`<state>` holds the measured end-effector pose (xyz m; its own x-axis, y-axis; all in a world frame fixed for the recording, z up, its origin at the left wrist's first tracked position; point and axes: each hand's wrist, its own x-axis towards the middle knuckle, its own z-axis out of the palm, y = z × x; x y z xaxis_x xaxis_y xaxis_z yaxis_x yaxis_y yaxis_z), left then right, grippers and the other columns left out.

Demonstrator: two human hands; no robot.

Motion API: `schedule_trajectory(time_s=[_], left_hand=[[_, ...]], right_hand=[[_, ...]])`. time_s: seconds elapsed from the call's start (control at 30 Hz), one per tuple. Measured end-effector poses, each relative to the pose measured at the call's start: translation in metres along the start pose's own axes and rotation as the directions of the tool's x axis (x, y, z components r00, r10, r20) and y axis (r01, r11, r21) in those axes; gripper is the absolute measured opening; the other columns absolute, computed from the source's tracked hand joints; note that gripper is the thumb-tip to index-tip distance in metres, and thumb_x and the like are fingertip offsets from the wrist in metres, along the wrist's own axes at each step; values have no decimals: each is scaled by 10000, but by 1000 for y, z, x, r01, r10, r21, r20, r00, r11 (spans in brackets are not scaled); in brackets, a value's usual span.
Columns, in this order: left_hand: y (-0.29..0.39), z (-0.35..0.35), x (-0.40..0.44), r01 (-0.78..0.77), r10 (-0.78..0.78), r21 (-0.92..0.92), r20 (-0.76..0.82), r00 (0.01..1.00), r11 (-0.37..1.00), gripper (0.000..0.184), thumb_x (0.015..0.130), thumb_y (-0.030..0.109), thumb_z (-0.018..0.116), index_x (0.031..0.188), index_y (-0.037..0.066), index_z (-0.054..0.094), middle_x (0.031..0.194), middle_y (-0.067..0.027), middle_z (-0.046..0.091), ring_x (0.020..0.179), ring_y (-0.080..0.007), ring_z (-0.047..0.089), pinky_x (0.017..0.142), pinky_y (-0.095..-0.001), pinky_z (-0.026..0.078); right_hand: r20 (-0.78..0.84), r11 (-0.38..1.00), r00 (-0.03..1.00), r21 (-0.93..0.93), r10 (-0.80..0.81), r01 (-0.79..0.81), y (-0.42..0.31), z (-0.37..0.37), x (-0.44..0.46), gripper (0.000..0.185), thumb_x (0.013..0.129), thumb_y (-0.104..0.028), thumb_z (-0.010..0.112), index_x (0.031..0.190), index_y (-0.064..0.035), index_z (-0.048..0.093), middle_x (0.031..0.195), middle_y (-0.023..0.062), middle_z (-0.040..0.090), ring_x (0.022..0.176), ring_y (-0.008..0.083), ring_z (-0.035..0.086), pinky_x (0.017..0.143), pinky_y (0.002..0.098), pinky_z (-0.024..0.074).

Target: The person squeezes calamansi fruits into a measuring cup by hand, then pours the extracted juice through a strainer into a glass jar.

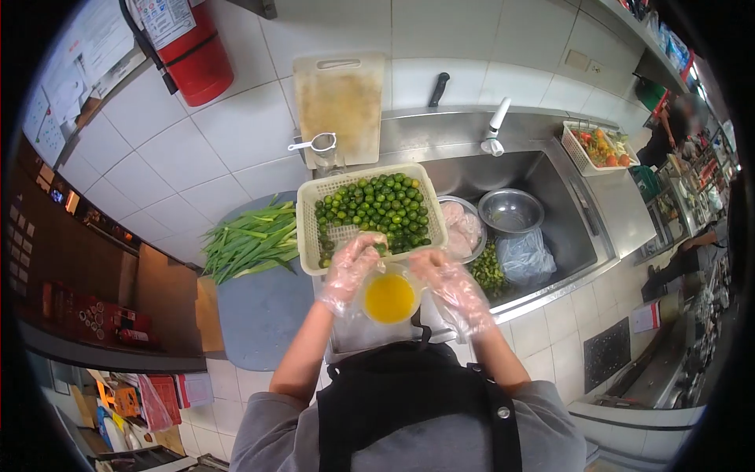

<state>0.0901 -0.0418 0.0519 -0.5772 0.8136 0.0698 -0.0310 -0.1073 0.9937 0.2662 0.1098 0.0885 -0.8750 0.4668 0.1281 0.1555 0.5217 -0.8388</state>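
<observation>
My left hand (pixel 353 270), in a clear plastic glove, is closed at the front edge of a cream basket (pixel 307 224). A small green citrus fruit (pixel 381 248) shows at its fingertips. The basket holds many more green citrus fruits (pixel 377 200). My right hand (pixel 450 285), gloved the same way, has its fingers bent together beside the basket's front right corner; what they hold, if anything, is hidden. Between and below my hands stands a clear container of yellow-orange juice (pixel 389 299).
Green citrus pieces (pixel 487 271), a bowl of pale meat (pixel 462 228), a steel bowl (pixel 511 211) and a plastic bag (pixel 528 259) lie in the sink (pixel 562 197). Spring onions (pixel 255 240) rest on a grey board (pixel 255 322). Behind are a strainer (pixel 322 142) and cutting board (pixel 340 102).
</observation>
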Motion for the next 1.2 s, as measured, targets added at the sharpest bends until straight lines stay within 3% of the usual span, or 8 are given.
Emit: schedule_trajectory(time_s=[0.07, 0.1, 0.43, 0.53, 0.6, 0.9, 1.13, 1.2], left_hand=[[-1, 9, -3, -125, 122, 118, 34, 992, 985, 244, 928, 77, 610, 1171, 68, 624, 1073, -21, 628, 890, -125, 590, 859, -287, 490], [-2, 13, -5, -252, 242, 226, 71, 968, 941, 241, 922, 85, 612, 1162, 60, 626, 1071, -37, 633, 912, -146, 599, 854, -298, 491], [-17, 20, -49, -226, 277, 441, -56, 959, 869, 273, 851, 50, 673, 1124, 47, 664, 1049, -128, 653, 979, -246, 623, 855, -358, 499], [-18, 32, -62, -4, 65, 369, -153, 986, 929, 298, 871, 63, 632, 1169, 49, 640, 1131, -129, 626, 1045, -276, 616, 929, -382, 468], [-22, 35, -66, -148, 247, 527, -122, 961, 837, 302, 845, 33, 666, 1144, 47, 627, 1045, -162, 649, 998, -321, 627, 861, -396, 499], [-53, 34, -66, -109, 234, 639, -114, 966, 762, 229, 846, 11, 621, 1069, 56, 597, 1017, -213, 638, 951, -427, 598, 806, -500, 480], [-59, 30, -63, -163, 317, 771, -52, 947, 615, 209, 836, 7, 624, 1039, 55, 607, 1014, -201, 644, 919, -425, 599, 798, -484, 483], [-64, 29, -58, -175, 292, 644, -78, 953, 744, 190, 842, 22, 635, 1029, 50, 617, 1007, -195, 643, 925, -411, 607, 822, -468, 490]], right_hand=[[210, 629, 921, 679, 328, -379, -16, 17, 2, 321, 971, -277, 586, 1103, 8, 648, 961, 90, 683, 831, 177, 647, 781, 298, 505], [203, 629, 924, 683, 324, -371, -12, 21, 5, 321, 971, -277, 586, 1103, 8, 648, 961, 90, 683, 831, 177, 647, 781, 298, 505], [401, 615, 896, 663, 191, -428, 4, 39, 0, 226, 955, -173, 649, 1080, 7, 595, 897, 8, 629, 838, 85, 588, 744, 233, 491], [343, 786, 917, 503, 201, -360, 20, 50, -7, 240, 937, -200, 650, 1034, 19, 641, 939, 47, 683, 821, 100, 627, 779, 264, 500], [275, 843, 958, 492, 86, -217, 30, 58, -11, 238, 915, -202, 664, 1025, 9, 649, 931, 101, 689, 816, 141, 638, 768, 302, 504], [113, 999, 993, -32, 27, -23, 45, 79, -15, 173, 882, -149, 649, 905, 12, 592, 848, 225, 635, 783, 358, 630, 700, 423, 483], [-9, 985, 985, 26, -171, 171, 51, 90, -17, 156, 877, -122, 628, 928, 19, 586, 841, 226, 631, 777, 396, 606, 702, 444, 477], [-33, 989, 988, -11, -148, 148, 54, 83, -15, 155, 884, -117, 628, 950, 17, 587, 823, 212, 625, 751, 376, 598, 690, 415, 482]])
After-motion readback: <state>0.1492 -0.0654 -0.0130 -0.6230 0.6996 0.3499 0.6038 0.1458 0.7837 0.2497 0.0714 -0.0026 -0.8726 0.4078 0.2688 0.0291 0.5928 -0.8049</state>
